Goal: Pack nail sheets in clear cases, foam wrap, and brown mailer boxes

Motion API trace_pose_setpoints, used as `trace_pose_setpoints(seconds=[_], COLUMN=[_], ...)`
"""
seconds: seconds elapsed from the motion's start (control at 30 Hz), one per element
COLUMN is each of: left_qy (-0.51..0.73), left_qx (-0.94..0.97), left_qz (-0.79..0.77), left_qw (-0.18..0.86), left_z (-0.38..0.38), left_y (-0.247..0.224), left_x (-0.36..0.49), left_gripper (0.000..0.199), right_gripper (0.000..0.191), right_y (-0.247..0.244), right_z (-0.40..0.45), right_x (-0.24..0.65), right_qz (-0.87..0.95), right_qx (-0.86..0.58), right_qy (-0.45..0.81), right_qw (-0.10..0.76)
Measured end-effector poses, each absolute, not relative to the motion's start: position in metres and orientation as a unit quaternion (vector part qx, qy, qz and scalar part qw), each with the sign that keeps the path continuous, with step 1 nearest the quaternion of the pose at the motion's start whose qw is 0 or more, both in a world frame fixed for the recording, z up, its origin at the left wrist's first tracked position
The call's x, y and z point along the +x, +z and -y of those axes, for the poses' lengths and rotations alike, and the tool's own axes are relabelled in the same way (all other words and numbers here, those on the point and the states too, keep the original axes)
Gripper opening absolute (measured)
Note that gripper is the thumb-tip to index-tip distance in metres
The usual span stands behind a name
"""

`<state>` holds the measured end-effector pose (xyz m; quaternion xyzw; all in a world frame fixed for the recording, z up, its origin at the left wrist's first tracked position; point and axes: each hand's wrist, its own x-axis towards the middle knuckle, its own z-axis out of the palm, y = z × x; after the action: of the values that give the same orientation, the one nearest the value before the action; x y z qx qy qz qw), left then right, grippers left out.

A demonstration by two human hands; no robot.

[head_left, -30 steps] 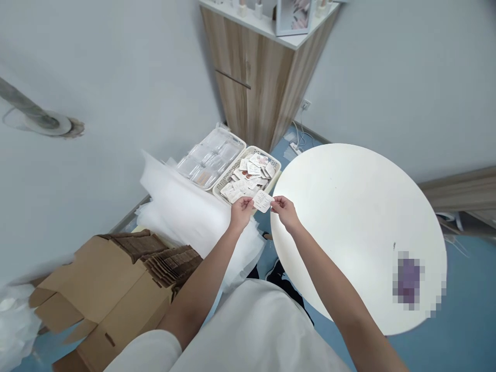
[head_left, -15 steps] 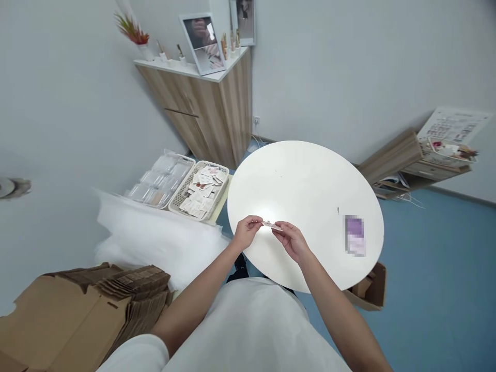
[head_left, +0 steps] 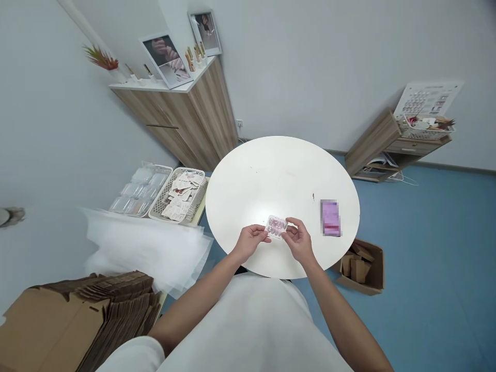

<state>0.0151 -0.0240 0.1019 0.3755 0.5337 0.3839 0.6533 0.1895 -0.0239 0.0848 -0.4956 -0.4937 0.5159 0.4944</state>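
Between my hands, above the near part of the round white table, is a small press-on nail set, a white-edged pack with rows of pinkish oval pieces facing up. My left hand pinches its left edge between thumb and fingers. On the opposite side, my right hand grips the right edge, thumb below and index finger at the top corner. A blurred-out purple phone-like rectangle lies on the table to the right, with a tiny dark object beyond it.
To the left stand a basket of cards, a tray of clear packs, white foam sheets and stacked flat cardboard boxes. An open carton sits on the floor at right. Wooden cabinets stand behind.
The press-on nail set has been tilted from nearly edge-on so that its face with the pieces now shows. Both hands still hold it. The camera view has shifted.
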Motion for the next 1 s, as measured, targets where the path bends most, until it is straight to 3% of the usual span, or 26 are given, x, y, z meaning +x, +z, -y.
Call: trace_pose_setpoints(seconds=[0.1,0.43,0.6,0.7,0.87,1.0], left_qy=[0.376,0.360,0.345,0.307,0.274,0.265], left_qx=[0.374,0.385,0.387,0.439,0.593,0.656], left_qz=[-0.534,-0.540,-0.546,-0.542,-0.530,-0.510], left_qw=[0.659,0.656,0.658,0.647,0.540,0.489], left_z=[0.027,0.022,0.018,0.017,0.010,0.004], left_y=[0.099,0.088,0.086,0.088,0.096,0.096], left_x=[0.025,0.033,0.028,0.017,-0.013,-0.035], left_gripper=[0.024,0.026,0.030,0.042,0.086,0.082], right_gripper=[0.046,0.042,0.071,0.074,0.072,0.071], right_y=[0.083,0.073,0.067,0.066,0.070,0.070], right_z=[0.024,0.030,0.035,0.030,0.020,0.019], right_x=[0.200,0.213,0.205,0.201,0.191,0.175], right_qz=[0.458,0.403,0.395,0.410,0.459,0.483], right_qx=[-0.495,-0.546,-0.515,-0.503,-0.509,-0.508], right_qy=[0.538,0.560,0.615,0.627,0.611,0.603], right_qw=[0.506,0.476,0.447,0.431,0.397,0.380])
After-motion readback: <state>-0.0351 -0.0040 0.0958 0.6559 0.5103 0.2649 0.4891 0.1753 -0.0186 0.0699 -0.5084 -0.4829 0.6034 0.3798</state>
